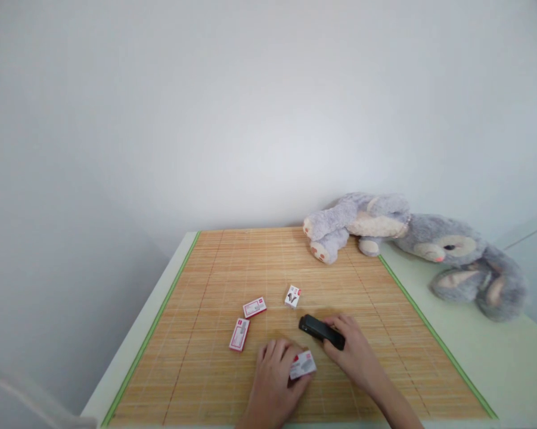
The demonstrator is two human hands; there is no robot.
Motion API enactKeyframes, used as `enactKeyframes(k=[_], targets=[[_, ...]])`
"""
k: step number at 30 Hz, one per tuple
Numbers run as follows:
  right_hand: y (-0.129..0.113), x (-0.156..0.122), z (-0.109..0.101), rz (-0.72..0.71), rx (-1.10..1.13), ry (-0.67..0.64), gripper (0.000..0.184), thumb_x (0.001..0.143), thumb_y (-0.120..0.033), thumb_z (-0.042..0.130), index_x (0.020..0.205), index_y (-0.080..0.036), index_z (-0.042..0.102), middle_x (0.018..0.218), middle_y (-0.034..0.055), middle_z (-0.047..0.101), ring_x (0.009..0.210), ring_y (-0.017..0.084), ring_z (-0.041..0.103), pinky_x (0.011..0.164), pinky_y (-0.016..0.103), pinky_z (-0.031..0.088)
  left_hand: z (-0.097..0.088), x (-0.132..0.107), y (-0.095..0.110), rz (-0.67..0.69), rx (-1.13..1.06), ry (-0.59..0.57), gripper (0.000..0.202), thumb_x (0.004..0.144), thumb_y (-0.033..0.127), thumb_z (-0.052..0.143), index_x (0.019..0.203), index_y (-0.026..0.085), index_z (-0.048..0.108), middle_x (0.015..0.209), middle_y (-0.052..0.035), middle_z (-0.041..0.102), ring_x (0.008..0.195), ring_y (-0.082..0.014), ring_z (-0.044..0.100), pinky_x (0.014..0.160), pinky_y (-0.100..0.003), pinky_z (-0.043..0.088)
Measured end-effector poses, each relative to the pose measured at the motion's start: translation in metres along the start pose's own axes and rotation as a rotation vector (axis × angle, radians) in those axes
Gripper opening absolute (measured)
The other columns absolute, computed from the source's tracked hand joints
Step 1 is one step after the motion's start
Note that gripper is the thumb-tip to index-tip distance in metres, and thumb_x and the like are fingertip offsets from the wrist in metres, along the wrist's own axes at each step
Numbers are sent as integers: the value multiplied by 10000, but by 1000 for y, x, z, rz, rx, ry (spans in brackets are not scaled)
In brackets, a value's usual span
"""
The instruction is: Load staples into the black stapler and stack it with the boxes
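Note:
Near the front of the bamboo mat (348,393), my left hand (275,381) is closed around a small white box (303,364) with red and grey print, gripping it between thumb and fingers. My right hand (351,348) holds the rear end of a black stapler (317,328), whose front points up and to the left. Just beyond the stapler is a small white box with a dark picture on it (292,296). Farther left lie two white and pink boxes, one slanted (254,307) and one turned more upright (239,334), with their corners close together.
A grey plush rabbit (379,223) lies on its side at the back right, its legs on the mat and its head over the pale table (487,357). Green edging (149,333) borders the mat. A plain white wall (250,119) rises behind the table.

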State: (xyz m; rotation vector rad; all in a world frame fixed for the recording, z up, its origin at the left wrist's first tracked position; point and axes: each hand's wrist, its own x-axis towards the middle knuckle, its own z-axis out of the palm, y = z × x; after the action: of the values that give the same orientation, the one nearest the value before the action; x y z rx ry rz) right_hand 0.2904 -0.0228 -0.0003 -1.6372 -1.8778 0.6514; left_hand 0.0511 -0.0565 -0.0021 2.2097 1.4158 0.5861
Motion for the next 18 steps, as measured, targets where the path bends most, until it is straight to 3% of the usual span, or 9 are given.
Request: enactKeyframes(k=[2,6,12,14,18], targets=[[-11,13,-5,-55,-2,-64,351,766,-135,622,1080,-252,730,1082,54,686,1085,271,607,975,411,475,3,-6,2,23,30,31,440,874,537,743,1276,374,668,1295,-26,671,1161,-262,598,998,-411,446],[-37,36,-3,-158,-7,-179,351,728,-91,694,1026,-269,746,1047,27,688,1042,239,614,917,342,480,7,-12,-4,36,174,106,601,912,473,675,1489,389,531,1575,-49,500,1379,-323,483,1138,-534,367],[-78,66,4,-281,-52,-261,196,765,-177,804,939,-223,726,1076,46,663,1084,258,582,941,367,458,13,-17,-12,-57,274,197,652,888,474,674,1515,392,517,1561,-50,540,1397,-367,480,1234,-681,174],[-88,73,-8,-324,-58,-283,226,769,-156,801,970,-231,730,1112,42,658,1121,256,573,981,378,451,15,-18,-13,-93,296,201,705,890,454,670,1560,389,460,1584,-56,518,1411,-376,472,1243,-693,144],[-87,69,-54,-342,-37,-254,286,860,-148,709,1127,-248,700,1263,60,639,1224,260,551,1081,427,433,15,-18,-16,-123,299,182,733,907,417,644,1597,392,397,1633,-49,461,1450,-393,438,1228,-725,142]])
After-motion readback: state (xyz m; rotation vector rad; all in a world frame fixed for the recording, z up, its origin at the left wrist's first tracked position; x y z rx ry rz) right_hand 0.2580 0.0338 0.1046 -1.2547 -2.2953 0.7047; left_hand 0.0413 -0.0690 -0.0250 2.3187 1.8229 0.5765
